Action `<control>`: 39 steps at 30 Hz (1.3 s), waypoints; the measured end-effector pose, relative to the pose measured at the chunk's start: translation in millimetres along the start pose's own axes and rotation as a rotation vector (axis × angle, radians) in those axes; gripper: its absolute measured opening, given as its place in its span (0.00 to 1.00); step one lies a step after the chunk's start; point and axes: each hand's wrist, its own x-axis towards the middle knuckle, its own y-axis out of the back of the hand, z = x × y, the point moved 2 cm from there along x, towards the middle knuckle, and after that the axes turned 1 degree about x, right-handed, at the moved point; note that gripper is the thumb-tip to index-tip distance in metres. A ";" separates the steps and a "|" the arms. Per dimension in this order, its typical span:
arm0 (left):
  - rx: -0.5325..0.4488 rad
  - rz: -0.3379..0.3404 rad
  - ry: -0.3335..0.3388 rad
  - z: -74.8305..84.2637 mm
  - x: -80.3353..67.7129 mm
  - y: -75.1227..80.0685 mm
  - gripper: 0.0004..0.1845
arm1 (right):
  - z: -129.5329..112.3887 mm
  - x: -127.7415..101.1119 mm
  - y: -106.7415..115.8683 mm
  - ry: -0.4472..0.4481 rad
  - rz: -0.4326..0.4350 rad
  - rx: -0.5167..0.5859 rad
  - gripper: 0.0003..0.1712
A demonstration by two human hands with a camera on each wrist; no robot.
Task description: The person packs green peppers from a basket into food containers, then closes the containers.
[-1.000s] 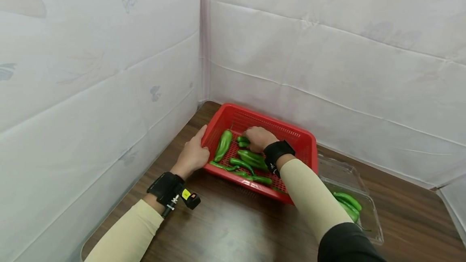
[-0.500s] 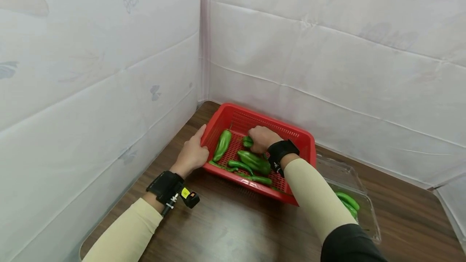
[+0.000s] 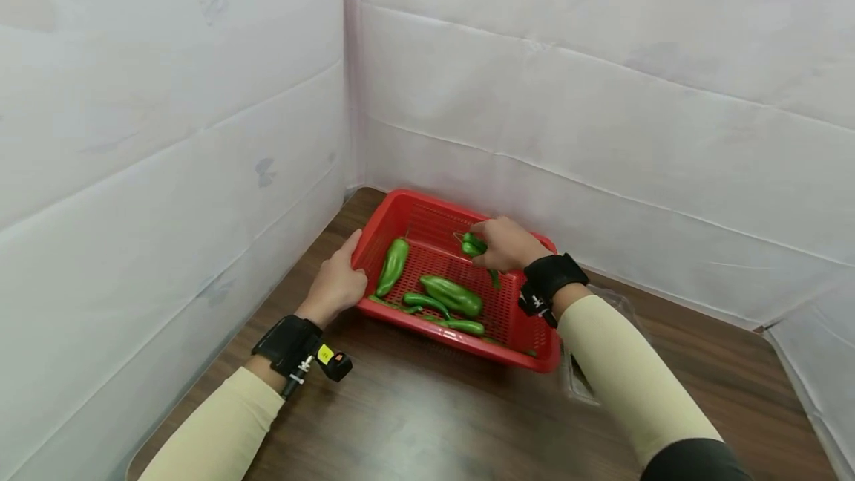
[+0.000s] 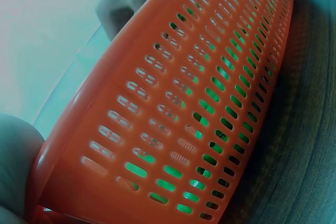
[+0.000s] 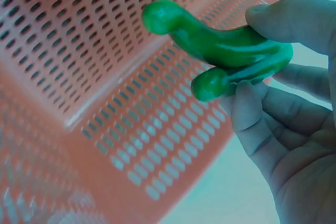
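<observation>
A red slotted basket (image 3: pixel 537 347) sits on the brown table near the corner, with several green peppers (image 3: pixel 451 295) lying inside. My right hand (image 3: pixel 505 243) is lifted over the basket's far right side and grips two green peppers (image 3: pixel 473 244) (image 5: pixel 223 51) between thumb and fingers. My left hand (image 3: pixel 336 284) rests against the basket's left wall (image 4: pixel 173 108), fingers straight along the rim.
White sheeting walls close the left and back sides. A clear plastic clamshell (image 3: pixel 588 381) lies right of the basket, mostly hidden behind my right forearm. Bare wooden table (image 3: pixel 427 421) stretches in front.
My right hand has risen from the basket floor with the peppers and moved toward the right. The left hand stays on the basket's side.
</observation>
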 end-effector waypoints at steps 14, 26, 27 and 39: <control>0.019 -0.020 0.002 -11.3 -0.1 25.4 0.43 | 38.0 -76.8 22.3 -0.175 0.145 0.231 0.35; 0.028 -0.029 0.005 -18.1 0.3 37.0 0.43 | 81.7 -153.4 8.9 -0.381 0.152 0.117 0.35; 0.026 -0.031 0.006 -18.4 0.4 37.9 0.43 | 83.2 -158.8 7.1 -0.392 0.149 0.106 0.36; 0.019 -0.033 0.001 -22.5 3.2 43.5 0.43 | 90.2 -198.8 -15.2 -0.503 0.086 0.125 0.37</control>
